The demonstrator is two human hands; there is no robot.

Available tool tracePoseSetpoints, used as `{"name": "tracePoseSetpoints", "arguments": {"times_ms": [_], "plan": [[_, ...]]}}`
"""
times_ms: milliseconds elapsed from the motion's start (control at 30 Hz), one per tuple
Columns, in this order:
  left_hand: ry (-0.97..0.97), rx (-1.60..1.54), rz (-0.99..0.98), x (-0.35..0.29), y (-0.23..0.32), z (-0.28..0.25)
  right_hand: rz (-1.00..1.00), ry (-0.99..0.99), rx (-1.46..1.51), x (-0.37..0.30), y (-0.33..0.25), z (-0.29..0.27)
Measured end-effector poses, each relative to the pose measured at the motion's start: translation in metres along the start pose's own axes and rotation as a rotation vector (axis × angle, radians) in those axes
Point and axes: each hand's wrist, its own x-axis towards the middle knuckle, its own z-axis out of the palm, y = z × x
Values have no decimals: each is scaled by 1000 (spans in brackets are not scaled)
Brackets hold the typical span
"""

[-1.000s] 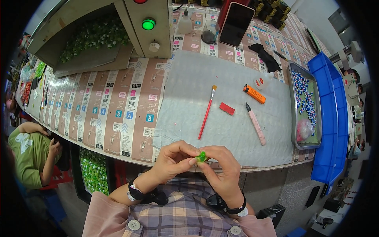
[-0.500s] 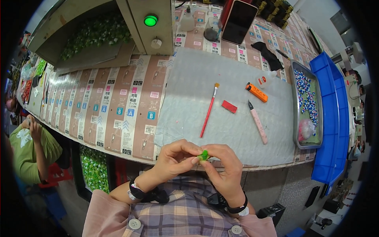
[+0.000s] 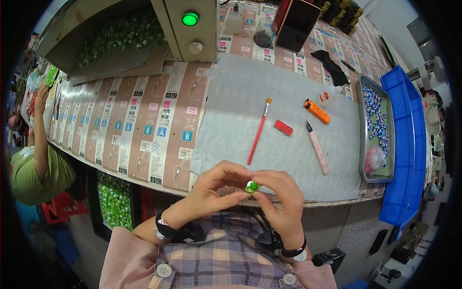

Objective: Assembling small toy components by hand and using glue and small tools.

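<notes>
Close in front of me, at the near edge of the table, a tiny green and white figure-like piece (image 3: 251,186) is between my two hands. My right hand (image 3: 280,200) pinches it between thumb and forefinger. My left hand (image 3: 216,185) curves in from the other side, its thumb and fingertips closed at the piece. Beyond lie a red-handled brush (image 3: 259,135), a small red block (image 3: 283,127), an orange utility knife (image 3: 316,111) and a pink craft knife (image 3: 317,149), all on a pale sheet (image 3: 231,96).
At right stand a metal tray (image 3: 362,130) of small coloured pieces and a blue bin (image 3: 404,144). A phone (image 3: 298,26), a glass (image 3: 263,34) and small bottles are at the back. A lit metal box (image 3: 185,43) stands back left. A co-worker's arm (image 3: 40,139) reaches across at far left.
The piece has turned between my fingers and now shows a white side. My left fingers have shifted and arch higher. At far left the co-worker's arm has stretched forward.
</notes>
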Motion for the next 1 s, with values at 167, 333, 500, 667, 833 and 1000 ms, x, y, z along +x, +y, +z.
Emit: {"name": "tracePoseSetpoints", "arguments": {"times_ms": [167,333,500,667,833,1000], "plan": [[-80,169,61,5,4,-9,4,-3,-17,2,-2,2],[-58,178,96,4,-1,-21,-19,-105,-39,20,0,0],[110,8,113,4,-1,-30,221,30,-278,69,38,-1],[118,-15,100,8,4,-31,270,-158,-825,88,63,30],[130,-62,125,8,3,-34,256,-229,-354,87,56,12],[127,-71,120,9,3,-32,357,-16,651,62,3,-19]]}}
